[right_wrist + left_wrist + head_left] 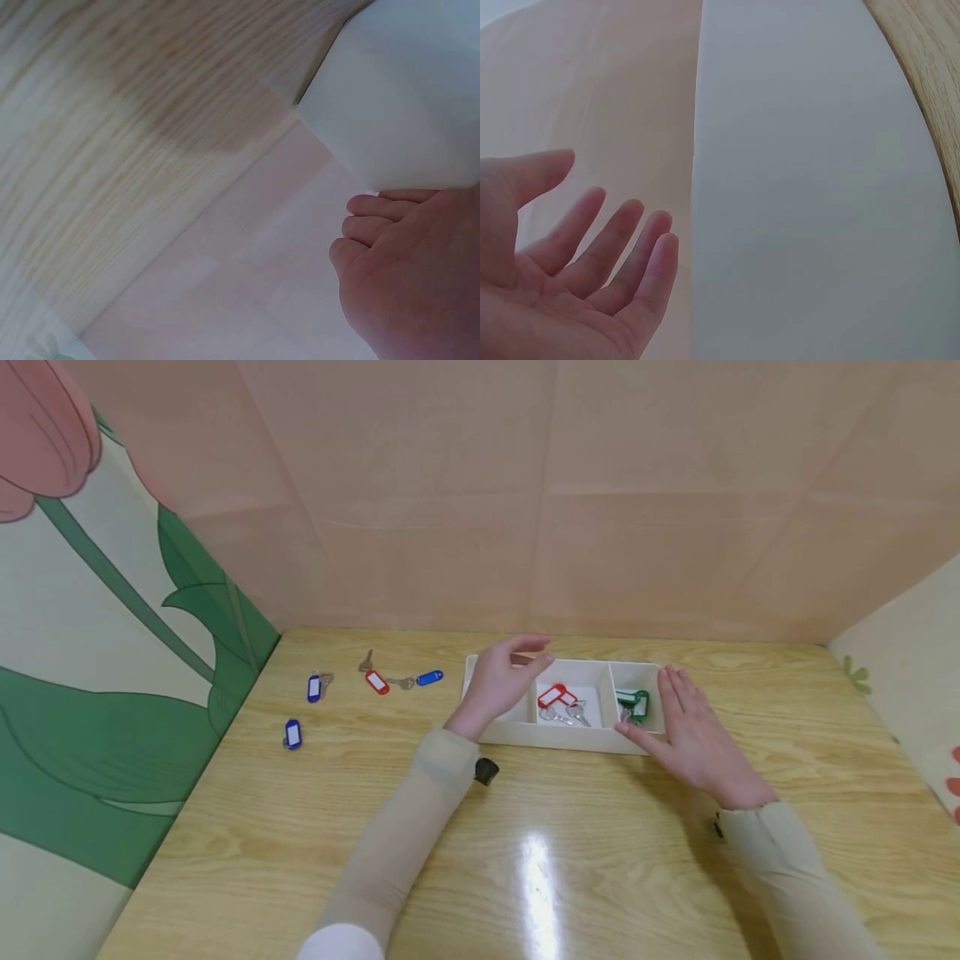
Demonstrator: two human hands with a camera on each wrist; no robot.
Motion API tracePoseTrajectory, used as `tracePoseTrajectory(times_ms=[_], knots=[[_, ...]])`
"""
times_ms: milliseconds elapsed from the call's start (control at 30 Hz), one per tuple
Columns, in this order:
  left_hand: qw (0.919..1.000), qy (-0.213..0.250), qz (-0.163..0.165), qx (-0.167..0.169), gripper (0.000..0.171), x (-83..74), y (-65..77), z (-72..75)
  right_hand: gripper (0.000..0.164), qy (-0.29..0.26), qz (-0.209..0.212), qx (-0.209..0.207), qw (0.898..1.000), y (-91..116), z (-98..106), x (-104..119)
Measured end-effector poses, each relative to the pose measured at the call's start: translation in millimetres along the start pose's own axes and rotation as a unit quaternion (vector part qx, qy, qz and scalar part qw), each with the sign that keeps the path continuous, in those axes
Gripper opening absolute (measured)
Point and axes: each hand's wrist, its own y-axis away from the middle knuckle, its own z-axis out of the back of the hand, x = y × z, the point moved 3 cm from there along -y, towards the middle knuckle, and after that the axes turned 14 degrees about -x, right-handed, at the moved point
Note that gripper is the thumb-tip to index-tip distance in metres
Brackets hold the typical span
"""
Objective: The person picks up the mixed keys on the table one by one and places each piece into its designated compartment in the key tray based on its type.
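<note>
1. The left hand is held with fingers loosely bent and nothing grasped, above the left part of the white tray; the right hand is laid with straight fingers along the tray's right end, its thumb at the near rim, and nothing is gripped by it.
2. The tray is set on the table between and partly beneath the hands.
3. Two red tags with keys are seen in the middle compartment, between the two hands; these can be judged as placed.
4. Green tags are gathered in the right compartment, just beside the right thumb, and also appear done; their exact number cannot be told.
5. The left compartment is largely hidden by the left hand, so its contents cannot be fully checked.
6. Well to the left of the left hand, three blue tags and one red tag are left lying on the table.
7. If sorting by colour is intended, the work may be judged partly complete, with those four tags remaining.
</note>
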Motion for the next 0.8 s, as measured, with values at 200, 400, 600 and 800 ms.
tracePoseTrajectory(times_ms=[200,400,600,800], knots=[[0.9999,0.009,-0.003,-0.007,0.031,-0.3,1.5,7.3,0.107,0.002,-0.001,-0.001,1.000,0,0,0],[0.9999,0.010,0.001,-0.012,0.030,0.5,2.3,14.6,0.107,-0.001,-0.001,0.002,1.000,0,0,0],[0.9996,0.025,0.001,-0.016,0.030,3.3,3.0,20.7,0.106,-0.003,0.000,-0.002,1.000,1,1,1],[0.9995,0.025,0.010,-0.018,0.030,3.4,5.6,27.9,0.106,-0.005,-0.001,-0.002,1.000,1,1,1]])
